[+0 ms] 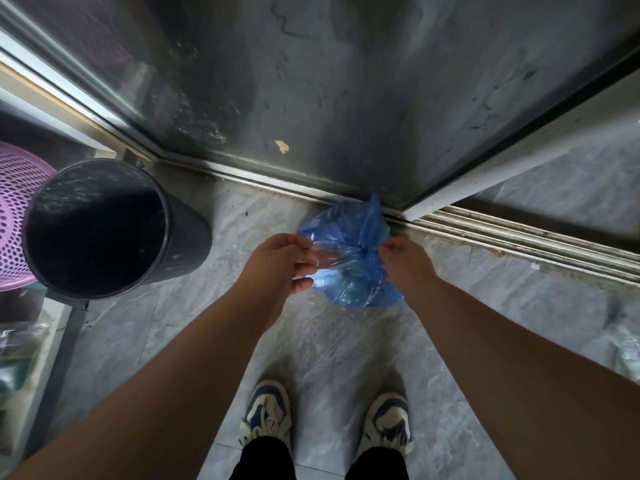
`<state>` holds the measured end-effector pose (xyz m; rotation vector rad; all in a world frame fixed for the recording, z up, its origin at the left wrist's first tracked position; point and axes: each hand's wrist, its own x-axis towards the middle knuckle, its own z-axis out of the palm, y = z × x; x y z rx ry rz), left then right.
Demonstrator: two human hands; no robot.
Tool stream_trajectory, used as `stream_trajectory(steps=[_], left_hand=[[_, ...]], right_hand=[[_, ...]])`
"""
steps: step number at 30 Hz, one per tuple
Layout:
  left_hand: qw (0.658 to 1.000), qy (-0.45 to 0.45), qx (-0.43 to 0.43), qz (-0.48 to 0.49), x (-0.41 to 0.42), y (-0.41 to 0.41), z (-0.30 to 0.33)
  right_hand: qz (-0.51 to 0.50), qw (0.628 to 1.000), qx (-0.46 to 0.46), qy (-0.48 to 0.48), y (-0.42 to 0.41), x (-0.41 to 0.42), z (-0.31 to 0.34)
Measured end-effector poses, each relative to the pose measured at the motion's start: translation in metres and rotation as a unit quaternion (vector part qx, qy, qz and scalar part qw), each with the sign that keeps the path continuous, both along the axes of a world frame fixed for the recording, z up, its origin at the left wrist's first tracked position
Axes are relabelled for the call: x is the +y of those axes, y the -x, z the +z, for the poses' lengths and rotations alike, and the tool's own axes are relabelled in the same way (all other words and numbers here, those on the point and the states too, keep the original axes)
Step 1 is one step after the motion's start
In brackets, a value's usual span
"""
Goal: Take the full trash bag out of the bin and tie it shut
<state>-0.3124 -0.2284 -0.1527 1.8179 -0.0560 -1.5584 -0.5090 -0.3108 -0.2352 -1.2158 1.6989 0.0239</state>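
The grey marbled floor [318, 348] fills most of your view, and ahead of you a dark glass door [346, 81] rises from a grimy metal sliding track [519, 237]. To your left stands the black bin [100, 226], upright, its mouth open and dark inside, with no liner showing at the rim. A pink perforated basket [15, 209] sits just behind it, touching or nearly touching its side; which one, you cannot tell from here.

The blue trash bag [356, 268] is out of the bin and sits on the floor right against the door track, between your two hands and well apart from the bin. Its body bulges below and beyond your fingers; the gathered top rises between them, and one loose tail of plastic pokes up toward the track.

Your left hand [280, 268] pinches a stretched, see-through flap of the bag between thumb and fingertips, pulling it to the left. Your right hand [405, 261] is closed over the plastic on the bag's other side, fingers curled down into the gathered neck.

Your shoes [266, 414], white and navy, stand near the bag, toes pointing at it.

A small tan scrap [282, 146] shows on the glass. No writing or brand can be read anywhere.
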Motion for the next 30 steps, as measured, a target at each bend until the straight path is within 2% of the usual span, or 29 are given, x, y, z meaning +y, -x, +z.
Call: stream_trajectory(steps=[2, 6, 10, 13, 17, 21, 25, 30], left_hand=[[1.000, -0.006, -0.001, -0.003, 0.000, 0.001, -0.001], [1.000, -0.009, -0.002, -0.012, -0.001, 0.001, 0.001], [1.000, -0.006, -0.016, -0.024, -0.002, -0.001, 0.008], [1.000, -0.005, -0.025, -0.017, 0.000, -0.003, 0.020], [1.000, 0.001, -0.020, -0.013, 0.010, -0.006, 0.051], [1.000, 0.007, 0.000, -0.006, 0.025, -0.011, 0.133], [0.999, 0.035, 0.005, -0.038, 0.044, -0.012, 0.246], [0.992, 0.100, 0.002, -0.081, 0.074, -0.006, 0.381]], right_hand=[[0.002, 1.000, 0.017, -0.026, 0.004, 0.008, -0.007], [-0.139, 0.988, -0.054, -0.036, 0.002, 0.012, -0.003], [-0.205, 0.967, -0.108, -0.110, 0.003, 0.011, 0.014], [-0.247, 0.950, -0.114, -0.155, 0.004, 0.016, 0.037], [-0.292, 0.935, -0.133, -0.152, 0.013, 0.036, 0.086], [-0.342, 0.917, -0.155, -0.134, 0.019, 0.061, 0.184], [-0.352, 0.913, -0.175, -0.105, 0.023, 0.100, 0.312], [-0.381, 0.892, -0.241, -0.037, 0.030, 0.155, 0.467]])
